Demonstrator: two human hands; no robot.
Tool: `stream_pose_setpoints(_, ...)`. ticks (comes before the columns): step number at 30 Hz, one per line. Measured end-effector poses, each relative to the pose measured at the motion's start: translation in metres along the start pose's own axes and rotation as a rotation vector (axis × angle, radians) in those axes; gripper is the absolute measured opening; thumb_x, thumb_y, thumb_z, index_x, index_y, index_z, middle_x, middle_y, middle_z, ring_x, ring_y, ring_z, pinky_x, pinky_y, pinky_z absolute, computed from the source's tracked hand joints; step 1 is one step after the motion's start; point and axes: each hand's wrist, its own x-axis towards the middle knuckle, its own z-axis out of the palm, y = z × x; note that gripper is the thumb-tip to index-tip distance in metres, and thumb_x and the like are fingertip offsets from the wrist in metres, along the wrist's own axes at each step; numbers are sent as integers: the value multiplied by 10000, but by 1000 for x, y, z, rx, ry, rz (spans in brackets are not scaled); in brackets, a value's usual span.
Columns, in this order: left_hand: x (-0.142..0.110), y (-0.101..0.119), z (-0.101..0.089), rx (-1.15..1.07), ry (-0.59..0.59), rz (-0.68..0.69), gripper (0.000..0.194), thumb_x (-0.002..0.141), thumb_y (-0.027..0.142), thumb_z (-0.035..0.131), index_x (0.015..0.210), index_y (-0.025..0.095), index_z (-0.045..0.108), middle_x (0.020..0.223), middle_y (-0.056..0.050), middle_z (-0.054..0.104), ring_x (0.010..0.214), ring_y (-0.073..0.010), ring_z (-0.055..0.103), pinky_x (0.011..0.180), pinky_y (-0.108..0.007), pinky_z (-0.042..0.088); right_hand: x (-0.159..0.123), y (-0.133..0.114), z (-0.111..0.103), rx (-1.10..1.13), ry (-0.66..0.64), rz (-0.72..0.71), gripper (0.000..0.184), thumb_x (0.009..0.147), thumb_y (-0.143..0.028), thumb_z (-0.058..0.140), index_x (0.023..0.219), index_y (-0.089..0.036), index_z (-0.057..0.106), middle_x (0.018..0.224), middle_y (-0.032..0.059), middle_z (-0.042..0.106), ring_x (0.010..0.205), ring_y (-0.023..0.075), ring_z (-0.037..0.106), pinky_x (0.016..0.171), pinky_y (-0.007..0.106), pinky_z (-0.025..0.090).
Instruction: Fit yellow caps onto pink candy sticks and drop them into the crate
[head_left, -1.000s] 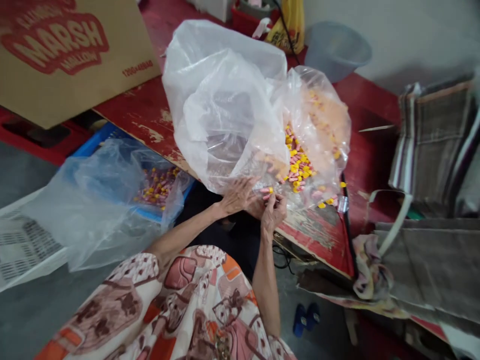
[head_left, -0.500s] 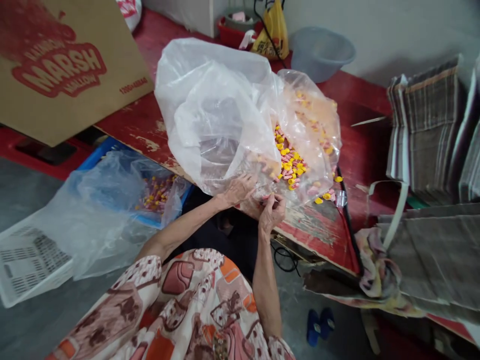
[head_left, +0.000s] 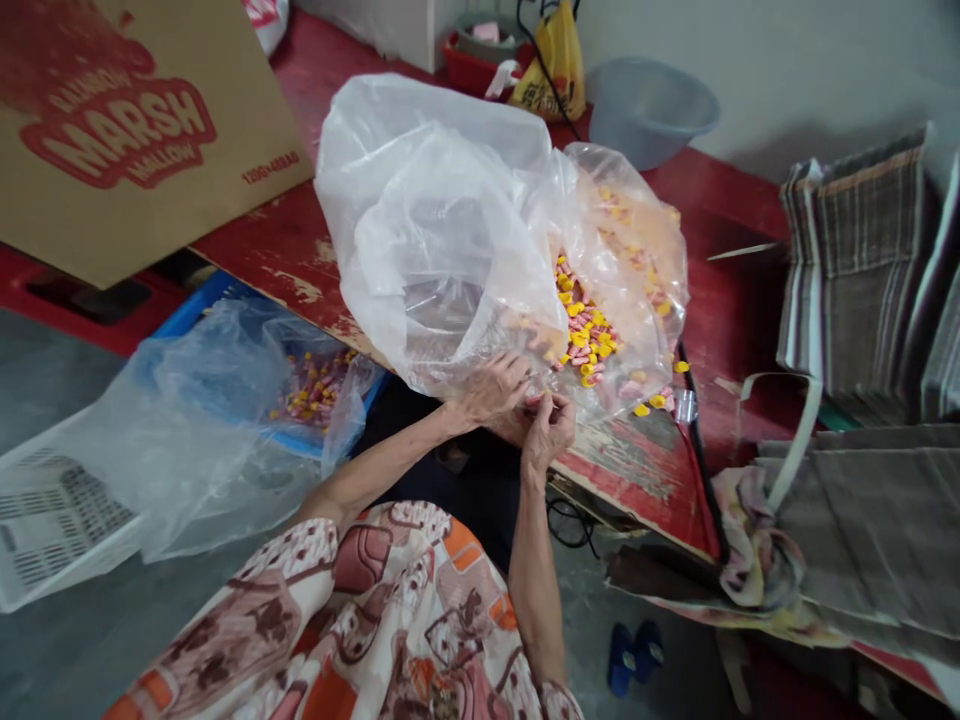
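Note:
At the front edge of the worn red table (head_left: pixel 637 465), my left hand (head_left: pixel 495 388) and my right hand (head_left: pixel 549 428) meet close together. The fingers of both are closed in a pinch around something small, partly pink; the fingers hide most of it. Just beyond my left hand lies a large clear plastic bag (head_left: pixel 442 150), its mouth facing me. A heap of small pink and yellow pieces (head_left: pixel 589 340) spills out beside it, with more inside the clear bag on the right (head_left: pixel 637 215). A few loose pieces (head_left: pixel 657 402) lie near the table's right edge.
Left below the table, a blue crate (head_left: pixel 300 440) holds a plastic bag with similar pieces, beside a white basket (head_left: pixel 67 520). A printed carton (head_left: pixel 187 210) stands at left. A grey basin (head_left: pixel 649 110) sits behind; a cloth-covered chair (head_left: pixel 862 520) is at right. Blue slippers (head_left: pixel 634 655) lie below.
My left hand has shifted right, and its fingers now come up against my right hand. The view has moved slightly; the bags and pieces stay in place.

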Motion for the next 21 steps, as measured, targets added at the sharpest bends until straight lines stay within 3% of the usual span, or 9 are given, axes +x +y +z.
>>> stream_pose_setpoints(3, -8, -1, 3, -29, 86, -31, 168, 1067, 151, 516, 1123, 185, 670, 1131, -111, 713, 1138, -276, 686, 1014, -415, 575, 0, -5, 3, 6, 33, 10, 486, 978, -730, 511, 925, -254, 593, 786, 15, 734, 669, 176, 681, 669, 304, 585)
stream_pose_setpoints(8, -19, -9, 6, -177, 8, -97, 156, 1008, 95, 543, 1097, 191, 626, 1126, -90, 704, 1007, -224, 708, 910, -349, 605, -1, -4, 20, -2, -40, -5, 520, 938, -768, 517, 907, -253, 576, 801, 32, 728, 718, 188, 700, 730, 325, 602)
stream_pose_setpoints(13, -28, -26, -8, -225, 182, -96, 131, 1054, 131, 525, 1125, 192, 616, 1133, -93, 704, 1081, -218, 710, 984, -356, 604, -10, -7, 37, -1, -88, -1, 494, 943, -748, 506, 927, -257, 560, 810, 19, 722, 721, 184, 699, 751, 331, 596)
stream_pose_setpoints(17, -39, -43, -11, -235, 98, -135, 67, 1058, 154, 587, 1038, 201, 630, 1054, -58, 722, 988, -196, 731, 931, -332, 614, -13, -13, 39, -20, -173, -31, 488, 920, -744, 538, 924, -256, 568, 795, 28, 731, 714, 190, 704, 756, 339, 593)
stream_pose_setpoints(19, -50, -51, -15, -259, 177, -147, 68, 1085, 193, 580, 1072, 204, 645, 1058, -49, 723, 961, -173, 736, 901, -300, 611, -13, -14, 35, -39, -171, -33, 495, 907, -749, 549, 921, -254, 572, 788, 29, 730, 695, 189, 699, 728, 333, 581)
stream_pose_setpoints(21, -68, -61, -24, -235, 374, -166, 105, 1114, 261, 567, 1123, 208, 657, 1071, -55, 722, 984, -176, 733, 915, -304, 607, -12, -14, 31, -49, -139, -31, 493, 907, -748, 550, 917, -255, 571, 774, 24, 723, 675, 186, 689, 702, 326, 568)
